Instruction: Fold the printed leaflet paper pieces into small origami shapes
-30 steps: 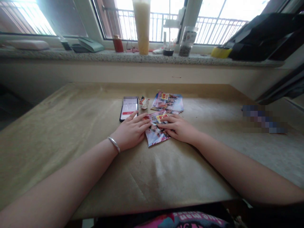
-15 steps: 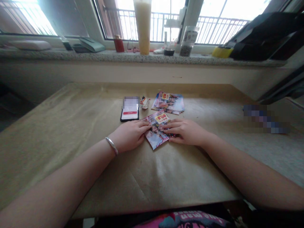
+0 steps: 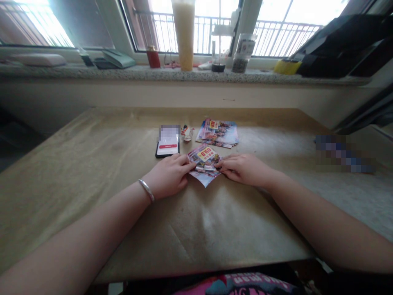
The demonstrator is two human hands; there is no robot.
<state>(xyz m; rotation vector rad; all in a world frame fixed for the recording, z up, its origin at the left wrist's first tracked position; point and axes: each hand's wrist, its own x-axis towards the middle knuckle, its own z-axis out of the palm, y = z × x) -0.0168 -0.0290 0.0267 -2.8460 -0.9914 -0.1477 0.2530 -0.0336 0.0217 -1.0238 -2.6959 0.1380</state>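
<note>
A printed sheet of paper [image 3: 206,155] with a yellow price label lies on the table between my hands, one corner pointing toward me. A raised crease or fold runs across its middle. My left hand [image 3: 170,174] pinches its left corner, thumb and fingers together. At the opposite corner, my right hand [image 3: 244,170] grips the paper between thumb and fingers. Just beyond it rests a stack of similar printed sheets [image 3: 219,133]. A phone [image 3: 167,149] with a lit screen lies past my left hand, and a small crumpled or folded paper piece [image 3: 187,133] sits beside it.
A tan cover [image 3: 147,233] spreads over the table. On the right lies a blurred-out dark object [image 3: 344,155]. The stone windowsill [image 3: 123,74] behind bears a tall yellowish cylinder [image 3: 184,37], a red container [image 3: 153,57] and a black bag [image 3: 340,47].
The paper has turned slightly, and its middle has buckled into a raised crease. My right fingers have drawn back from lying over it to gripping its right corner.
</note>
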